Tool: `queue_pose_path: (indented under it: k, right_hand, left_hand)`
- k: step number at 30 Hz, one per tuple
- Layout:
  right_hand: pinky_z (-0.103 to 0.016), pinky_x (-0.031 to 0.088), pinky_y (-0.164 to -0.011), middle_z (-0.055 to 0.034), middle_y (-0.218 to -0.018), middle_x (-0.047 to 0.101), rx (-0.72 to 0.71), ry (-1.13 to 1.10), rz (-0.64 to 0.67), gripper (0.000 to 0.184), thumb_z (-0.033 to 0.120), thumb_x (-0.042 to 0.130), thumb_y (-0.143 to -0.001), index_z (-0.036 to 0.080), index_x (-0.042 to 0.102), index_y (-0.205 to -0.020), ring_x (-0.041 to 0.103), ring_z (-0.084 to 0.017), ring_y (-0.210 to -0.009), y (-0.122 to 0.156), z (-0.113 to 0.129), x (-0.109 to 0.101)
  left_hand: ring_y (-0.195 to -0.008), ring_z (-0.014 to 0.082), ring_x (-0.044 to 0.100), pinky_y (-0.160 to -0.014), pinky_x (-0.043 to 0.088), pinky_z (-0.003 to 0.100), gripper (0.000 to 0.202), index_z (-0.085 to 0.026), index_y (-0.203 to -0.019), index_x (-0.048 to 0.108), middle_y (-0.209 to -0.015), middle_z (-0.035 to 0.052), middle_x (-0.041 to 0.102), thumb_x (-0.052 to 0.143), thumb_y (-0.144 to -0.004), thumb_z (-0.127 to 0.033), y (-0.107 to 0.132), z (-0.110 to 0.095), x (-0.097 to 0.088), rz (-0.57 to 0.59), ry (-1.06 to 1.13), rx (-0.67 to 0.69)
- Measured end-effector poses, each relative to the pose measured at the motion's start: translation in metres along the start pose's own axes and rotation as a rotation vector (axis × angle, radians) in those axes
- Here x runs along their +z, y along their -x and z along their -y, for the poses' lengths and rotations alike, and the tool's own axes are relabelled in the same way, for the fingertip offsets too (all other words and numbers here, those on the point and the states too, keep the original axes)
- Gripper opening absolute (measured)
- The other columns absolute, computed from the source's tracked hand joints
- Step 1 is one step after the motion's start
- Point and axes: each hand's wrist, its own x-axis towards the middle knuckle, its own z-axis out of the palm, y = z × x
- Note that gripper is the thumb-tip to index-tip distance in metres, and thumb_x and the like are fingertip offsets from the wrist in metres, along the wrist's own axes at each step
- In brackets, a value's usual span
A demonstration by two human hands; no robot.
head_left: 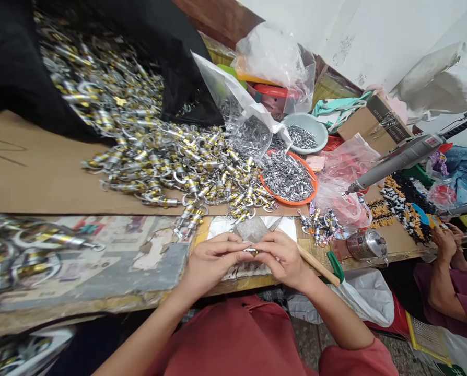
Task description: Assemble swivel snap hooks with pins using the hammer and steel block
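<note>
My left hand [218, 256] and my right hand [281, 256] meet over the table's front edge. Between their fingertips they pinch a small silver-and-gold metal piece [251, 250], mostly hidden by the fingers. Just behind the fingers lies a grey metal block [252, 228] on a white sheet. A wooden handle [318, 265] slants out beside my right wrist, its far end hidden by the hand. A large heap of silver-and-gold metal fittings with curved hooks [202, 162] spreads behind my hands, and a few lie near my left hand.
An orange bowl [315, 183] holds small metal parts, as does a pale blue bowl [323, 141]. A grey electric screwdriver [398, 159] hangs at right. A metal canister [368, 245] stands at the table edge. Another person's hands [447, 243] work at far right.
</note>
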Motion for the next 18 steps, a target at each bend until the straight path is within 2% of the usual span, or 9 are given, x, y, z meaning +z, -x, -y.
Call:
queue_pose_path:
  k: [3, 6, 9, 13, 16, 18]
  right_hand:
    - [-0.027, 0.051, -0.07, -0.0092, -0.09, 0.064, -0.2, 0.109, -0.037, 0.019, 0.02, 0.05, -0.087, 0.013, 0.06, -0.101, 0.059, -0.015, -0.084, 0.006, -0.002, -0.002]
    - [-0.027, 0.052, -0.07, -0.0093, -0.09, 0.065, -0.421, 0.195, -0.044, 0.019, 0.01, 0.046, -0.086, 0.013, 0.062, -0.095, 0.06, -0.016, -0.087, 0.007, -0.005, -0.005]
    - [-0.028, 0.053, -0.072, -0.0107, -0.092, 0.065, -0.509, 0.225, -0.05, 0.017, 0.01, 0.047, -0.085, 0.011, 0.063, -0.091, 0.06, -0.018, -0.09, 0.005, -0.007, -0.009]
    - [-0.028, 0.054, -0.072, -0.0104, -0.093, 0.066, -0.457, 0.165, -0.083, 0.02, 0.009, 0.045, -0.085, 0.013, 0.063, -0.094, 0.061, -0.017, -0.091, 0.005, -0.008, -0.007]
    - [-0.024, 0.054, -0.067, -0.0099, -0.092, 0.066, -0.296, 0.064, -0.13, 0.022, 0.007, 0.048, -0.083, 0.015, 0.065, -0.094, 0.063, -0.015, -0.084, 0.009, -0.007, 0.0]
    - [-0.022, 0.054, -0.064, -0.01, -0.09, 0.067, -0.163, -0.019, -0.163, 0.018, 0.009, 0.053, -0.082, 0.015, 0.067, -0.092, 0.064, -0.014, -0.079, 0.012, -0.003, 0.006]
  left_hand:
    - [-0.063, 0.017, 0.061, -0.059, 0.05, 0.026, 0.005, -0.021, -0.06, 0.074, -0.064, 0.0024, 0.068, 0.073, -0.057, -0.025, -0.001, -0.005, -0.001, -0.019, 0.05, -0.048]
    - [-0.061, 0.0164, 0.06, -0.058, 0.049, 0.026, 0.007, -0.02, -0.058, 0.072, -0.063, 0.0025, 0.067, 0.072, -0.059, -0.027, -0.001, -0.01, -0.003, 0.026, 0.007, -0.016]
    - [-0.063, 0.0159, 0.06, -0.059, 0.048, 0.026, 0.008, -0.019, -0.058, 0.071, -0.064, 0.0027, 0.064, 0.069, -0.062, -0.026, -0.002, -0.016, -0.005, 0.06, -0.117, 0.065]
    - [-0.076, 0.0191, 0.063, -0.072, 0.049, 0.029, 0.01, -0.019, -0.058, 0.07, -0.073, 0.0048, 0.067, 0.066, -0.065, -0.025, -0.002, -0.02, -0.006, 0.078, -0.169, 0.124]
    - [-0.074, 0.0205, 0.065, -0.072, 0.051, 0.031, 0.012, -0.019, -0.062, 0.07, -0.074, 0.0054, 0.071, 0.066, -0.066, -0.03, -0.001, -0.017, -0.003, 0.105, -0.091, -0.01]
    - [-0.072, 0.0216, 0.066, -0.07, 0.053, 0.033, 0.019, -0.018, -0.073, 0.07, -0.075, 0.0054, 0.072, 0.069, -0.062, -0.034, 0.002, -0.012, -0.001, 0.088, -0.019, -0.15]
